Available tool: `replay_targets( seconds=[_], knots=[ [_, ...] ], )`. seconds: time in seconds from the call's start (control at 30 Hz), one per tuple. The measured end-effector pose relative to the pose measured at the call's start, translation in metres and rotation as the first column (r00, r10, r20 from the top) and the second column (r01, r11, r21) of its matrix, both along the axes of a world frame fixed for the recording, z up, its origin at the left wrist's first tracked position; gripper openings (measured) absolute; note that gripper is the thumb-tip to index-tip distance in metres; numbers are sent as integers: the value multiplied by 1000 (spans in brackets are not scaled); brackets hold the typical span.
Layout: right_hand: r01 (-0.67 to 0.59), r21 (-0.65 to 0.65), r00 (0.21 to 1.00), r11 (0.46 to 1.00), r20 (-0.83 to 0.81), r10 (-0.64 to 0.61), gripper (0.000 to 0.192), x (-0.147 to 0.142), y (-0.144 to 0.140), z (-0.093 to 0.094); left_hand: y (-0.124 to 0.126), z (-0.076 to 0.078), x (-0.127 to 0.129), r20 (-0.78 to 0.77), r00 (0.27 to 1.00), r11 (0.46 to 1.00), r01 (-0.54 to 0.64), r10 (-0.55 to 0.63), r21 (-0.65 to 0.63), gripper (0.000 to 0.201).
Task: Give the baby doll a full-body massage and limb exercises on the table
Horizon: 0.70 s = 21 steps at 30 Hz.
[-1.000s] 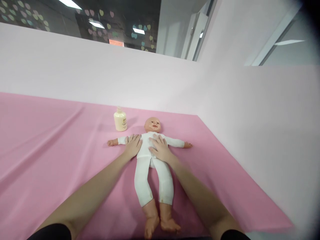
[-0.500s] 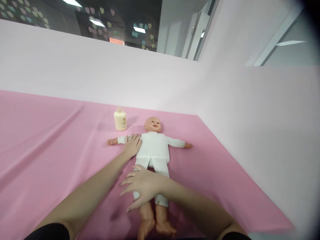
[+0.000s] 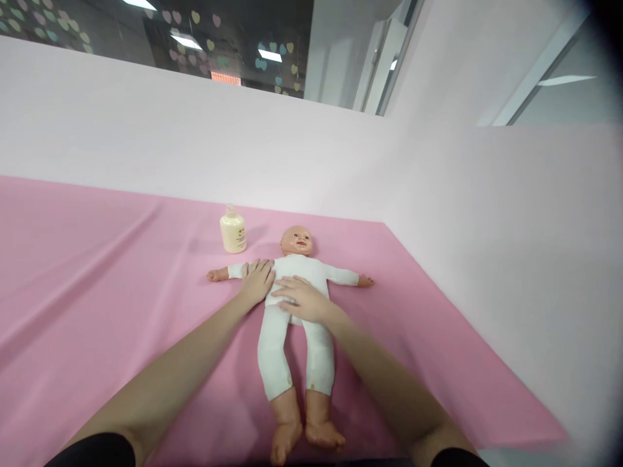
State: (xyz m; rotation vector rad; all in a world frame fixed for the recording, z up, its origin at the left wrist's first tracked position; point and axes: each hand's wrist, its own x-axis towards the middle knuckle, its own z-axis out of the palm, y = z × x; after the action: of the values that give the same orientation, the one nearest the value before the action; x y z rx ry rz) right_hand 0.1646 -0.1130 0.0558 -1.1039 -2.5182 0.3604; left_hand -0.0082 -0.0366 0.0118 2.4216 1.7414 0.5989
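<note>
A doll [image 3: 296, 305] in a white suit lies face up on the pink surface [image 3: 97, 292], arms spread, legs toward the person, head toward the back wall. The left hand [image 3: 257, 282] rests flat on the doll's near shoulder and upper arm, fingers together and extended; its grip is apart, clamped on nothing. The right hand [image 3: 302, 299] lies palm down across the belly, fingers spread, likewise pressing rather than gripping. A cream bottle [image 3: 233, 230] stands upright just beyond the doll's arm, near but apart from both hands, its cap on as far as can be seen. Judging from this, the rubbing of the torso is under way; the suit remains on, and the legs and feet lie untouched.
</note>
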Motion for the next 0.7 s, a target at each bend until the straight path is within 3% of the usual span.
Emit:
replay_targets(
  seconds=[0.1,0.27,0.47,0.7],
  knots=[
    [220,18,972,975,-89,-218,39,22,19,-14,1,-1,-1,34,999,1000,3,-2,-15,48],
    [513,-13,842,859,-186,-506,49,52,42,-38,4,-2,-2,86,994,995,71,-65,-71,51],
    [617,31,782,786,-139,-608,47,61,47,-44,-15,12,12,121,940,938,331,-318,-108,54],
    [635,29,768,772,-129,-627,45,60,46,-43,-56,43,31,76,770,760,638,-634,-121,45]
  ],
)
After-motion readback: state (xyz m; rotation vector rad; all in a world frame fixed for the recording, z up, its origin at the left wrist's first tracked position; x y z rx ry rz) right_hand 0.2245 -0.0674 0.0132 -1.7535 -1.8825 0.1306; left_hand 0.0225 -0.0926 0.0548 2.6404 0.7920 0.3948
